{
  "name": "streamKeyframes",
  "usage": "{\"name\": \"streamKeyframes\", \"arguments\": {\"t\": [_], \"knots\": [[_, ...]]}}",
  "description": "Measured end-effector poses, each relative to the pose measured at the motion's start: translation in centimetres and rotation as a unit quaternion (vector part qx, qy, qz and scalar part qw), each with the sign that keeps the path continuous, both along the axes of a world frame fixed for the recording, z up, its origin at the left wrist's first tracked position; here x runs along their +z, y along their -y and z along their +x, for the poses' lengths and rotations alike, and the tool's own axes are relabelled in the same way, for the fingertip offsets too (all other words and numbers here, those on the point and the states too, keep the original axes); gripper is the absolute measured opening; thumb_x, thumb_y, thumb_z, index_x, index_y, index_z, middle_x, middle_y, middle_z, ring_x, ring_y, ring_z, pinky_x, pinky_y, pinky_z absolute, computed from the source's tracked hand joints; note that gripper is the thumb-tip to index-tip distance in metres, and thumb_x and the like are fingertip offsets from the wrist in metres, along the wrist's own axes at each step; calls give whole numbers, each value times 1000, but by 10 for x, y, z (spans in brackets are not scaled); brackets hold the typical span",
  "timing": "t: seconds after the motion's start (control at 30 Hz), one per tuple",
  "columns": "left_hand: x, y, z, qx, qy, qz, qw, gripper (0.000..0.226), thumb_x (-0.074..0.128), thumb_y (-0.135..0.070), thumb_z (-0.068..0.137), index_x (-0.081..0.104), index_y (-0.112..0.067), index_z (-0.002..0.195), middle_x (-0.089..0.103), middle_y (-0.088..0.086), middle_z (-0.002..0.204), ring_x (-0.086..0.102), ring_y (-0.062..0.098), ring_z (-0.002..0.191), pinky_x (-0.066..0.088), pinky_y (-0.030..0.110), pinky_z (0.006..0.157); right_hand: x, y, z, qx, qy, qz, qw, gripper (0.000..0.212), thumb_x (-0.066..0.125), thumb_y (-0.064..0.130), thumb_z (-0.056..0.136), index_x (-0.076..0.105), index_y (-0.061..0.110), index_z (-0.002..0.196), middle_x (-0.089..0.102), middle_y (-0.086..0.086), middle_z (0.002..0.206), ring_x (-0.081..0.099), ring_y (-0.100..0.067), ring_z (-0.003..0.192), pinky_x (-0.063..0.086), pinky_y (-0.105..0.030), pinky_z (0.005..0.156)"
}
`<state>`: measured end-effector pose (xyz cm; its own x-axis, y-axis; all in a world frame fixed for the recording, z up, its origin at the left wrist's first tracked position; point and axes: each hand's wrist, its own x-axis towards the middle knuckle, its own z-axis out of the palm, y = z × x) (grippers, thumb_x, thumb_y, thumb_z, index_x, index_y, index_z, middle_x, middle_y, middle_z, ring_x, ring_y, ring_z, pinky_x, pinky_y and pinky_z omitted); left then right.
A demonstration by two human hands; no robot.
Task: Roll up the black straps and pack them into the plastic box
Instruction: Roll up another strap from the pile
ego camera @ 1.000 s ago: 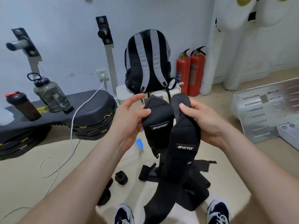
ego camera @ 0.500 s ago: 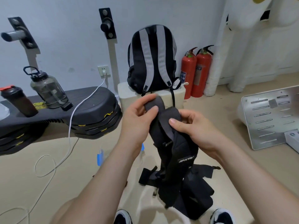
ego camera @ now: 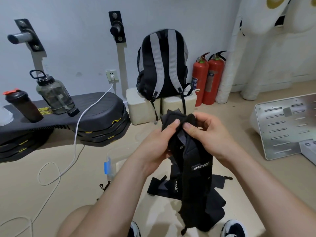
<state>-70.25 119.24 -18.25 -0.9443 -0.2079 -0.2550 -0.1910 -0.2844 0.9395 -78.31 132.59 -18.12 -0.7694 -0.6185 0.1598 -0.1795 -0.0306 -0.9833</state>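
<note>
Update: a second ago the two padded strap ends are side by side, one per hand; half a second ago they come together; now they sit stacked as one bundle, the top tips poking up just above the thumbs. The left hand [ego camera: 153,151] has its fingers curled round the straps [ego camera: 196,182] from the left with the thumb pressing on the front. The right hand [ego camera: 210,135] pinches the same top end from the right, thumb in front and fingers behind. Both hands are closed on the fabric and nothing else is held. The thumbs are almost touching. The rest of the bundle hangs straight down from the hands, logo patch facing out, and the lower end reaches the floor [ego camera: 256,185] between the shoes. More black webbing [ego camera: 162,187] lies flat on the floor behind it, not yet picked up. My read: alignment is done and the top end is set as the start of a roll, but no turns are visible yet. A clear container with a blue clip [ego camera: 109,170] sits on the floor just left of the left forearm. It is probably the plastic box, partly hidden, contents not readable. Packing hasn't started.
</note>
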Motion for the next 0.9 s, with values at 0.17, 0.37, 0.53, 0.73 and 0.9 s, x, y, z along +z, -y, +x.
{"name": "streamKeyframes", "arguments": {"t": [0.17, 0.37, 0.53, 0.73, 0.9], "knots": [[3, 9, -2, 133, -61, -95, 985, 30, 48, -37, 103, 67, -14, 110, 77, 7, 95, 74, 21, 84, 59, 37, 67, 3, -9, -1, 24, 43, -18, 999, 8, 68, 16, 91, 74, 20, 93, 74, -1, 93, 71, -20, 89, 58, -34, 79], [16, 24, -4, 212, -99, 78, 969, 29, 49, -33, 103, 68, -11, 105, 78, 5, 97, 74, 18, 90, 59, 38, 83, -6, -7, 11, 161, 168, 17, 972, 9, 70, 16, 81, 77, 17, 87, 74, -5, 88, 70, -15, 80, 58, -24, 75], [19, 19, 3, 115, -117, 226, 960, 35, 59, -33, 89, 70, -3, 105, 74, 16, 103, 72, 29, 95, 58, 44, 88, -8, 9, 10, 46, 146, -36, 988, 13, 62, 7, 92, 74, 12, 92, 75, -5, 88, 70, -18, 82, 59, -28, 77], [5, 15, -1, 137, -76, 130, 979, 41, 40, -27, 106, 62, 2, 125, 70, 21, 118, 68, 32, 112, 51, 46, 101, -4, 11, 7, 36, 132, -21, 990, 15, 61, 11, 95, 74, 11, 103, 76, -8, 93, 72, -20, 85, 59, -29, 77], [13, 23, -1, 177, -87, 157, 968, 47, 36, -36, 107, 61, -2, 127, 71, 15, 120, 68, 28, 113, 50, 46, 102, 2, 1, 5, 31, 93, 25, 995, 17, 59, 19, 97, 75, 16, 97, 77, -6, 93, 72, -15, 82, 57, -28, 77]]}}
